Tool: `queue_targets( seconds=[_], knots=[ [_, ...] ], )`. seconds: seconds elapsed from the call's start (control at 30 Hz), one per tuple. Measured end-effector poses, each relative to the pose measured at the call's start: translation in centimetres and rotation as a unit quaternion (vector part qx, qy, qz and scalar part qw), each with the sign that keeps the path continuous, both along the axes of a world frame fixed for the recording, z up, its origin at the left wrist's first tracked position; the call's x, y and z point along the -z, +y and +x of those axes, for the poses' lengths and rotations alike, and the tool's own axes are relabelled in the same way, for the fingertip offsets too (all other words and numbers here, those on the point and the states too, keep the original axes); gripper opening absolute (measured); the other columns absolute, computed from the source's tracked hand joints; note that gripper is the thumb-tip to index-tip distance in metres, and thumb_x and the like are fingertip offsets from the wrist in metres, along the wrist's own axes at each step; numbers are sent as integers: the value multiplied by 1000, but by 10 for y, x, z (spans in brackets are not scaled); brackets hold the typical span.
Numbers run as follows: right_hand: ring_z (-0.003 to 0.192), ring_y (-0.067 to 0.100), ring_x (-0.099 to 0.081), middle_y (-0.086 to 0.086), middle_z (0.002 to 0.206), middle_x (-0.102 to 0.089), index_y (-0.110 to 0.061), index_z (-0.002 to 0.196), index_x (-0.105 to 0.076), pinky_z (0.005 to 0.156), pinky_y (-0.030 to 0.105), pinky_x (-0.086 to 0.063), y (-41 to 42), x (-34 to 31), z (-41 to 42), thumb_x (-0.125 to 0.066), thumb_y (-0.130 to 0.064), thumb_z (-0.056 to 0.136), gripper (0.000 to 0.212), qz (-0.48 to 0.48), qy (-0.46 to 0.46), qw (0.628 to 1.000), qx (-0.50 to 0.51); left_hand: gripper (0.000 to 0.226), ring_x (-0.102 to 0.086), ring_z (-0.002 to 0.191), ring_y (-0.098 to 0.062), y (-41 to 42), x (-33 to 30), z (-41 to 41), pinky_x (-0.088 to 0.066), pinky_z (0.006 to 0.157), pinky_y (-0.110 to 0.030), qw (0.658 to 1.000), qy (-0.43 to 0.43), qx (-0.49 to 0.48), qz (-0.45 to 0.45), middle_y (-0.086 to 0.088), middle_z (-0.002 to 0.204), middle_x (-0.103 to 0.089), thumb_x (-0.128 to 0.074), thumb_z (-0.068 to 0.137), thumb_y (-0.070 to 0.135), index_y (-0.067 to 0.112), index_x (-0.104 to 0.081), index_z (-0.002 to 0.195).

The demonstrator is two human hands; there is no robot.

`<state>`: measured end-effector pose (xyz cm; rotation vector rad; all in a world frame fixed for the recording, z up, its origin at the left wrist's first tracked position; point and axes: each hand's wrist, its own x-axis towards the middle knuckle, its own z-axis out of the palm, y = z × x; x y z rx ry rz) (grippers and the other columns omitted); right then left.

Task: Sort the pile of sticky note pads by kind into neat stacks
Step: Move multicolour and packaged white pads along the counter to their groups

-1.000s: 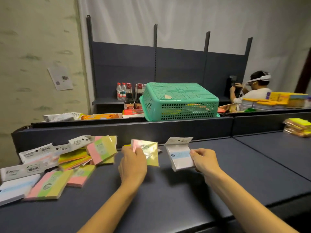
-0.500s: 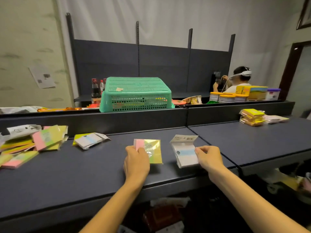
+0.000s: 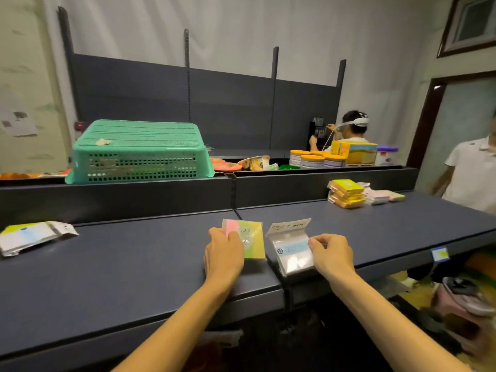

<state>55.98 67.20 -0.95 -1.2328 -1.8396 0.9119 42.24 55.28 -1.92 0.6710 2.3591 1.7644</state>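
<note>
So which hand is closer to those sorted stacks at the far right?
Right. The right hand, holding the white pad, is nearer the stacks than the left hand, holding the colourful pad.

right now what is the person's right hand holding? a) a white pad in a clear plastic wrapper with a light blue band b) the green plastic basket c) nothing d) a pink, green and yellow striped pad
a: the right hand pinches the white pad in a clear plastic wrapper with a light blue band; the left hand holds the striped pad.
</note>
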Motion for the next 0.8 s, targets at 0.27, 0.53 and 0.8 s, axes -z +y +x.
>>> queue_targets(
  seconds=[0.27,0.53,0.8],
  knots=[
    [88,27,-59,14,93,-68,-2,82,-67,83,42,-49,147,-5,37,-54,-15,95,22,11,-20,999,29,22,-55,87,-26,155,-7,26,-42,69,-32,999,-19,36,10,-13,106,-59,-35,98,24,4,-44,102],
    [90,22,-57,5,88,-63,-7,94,-69,81,36,-47,276,6,72,-52,-14,96,19,15,-21,999,38,24,-62,97,-27,276,-14,43,-54,79,-38,999,-12,45,0,-11,113,-61,-35,99,29,7,-43,105],
    [92,31,-62,17,94,-68,2,89,-67,82,43,-51,388,0,110,-50,-11,97,23,24,-4,1000,1,21,-52,73,-16,361,-23,86,-40,58,-30,999,-16,-36,32,-7,93,-55,-32,99,23,6,-43,104]
  ],
)
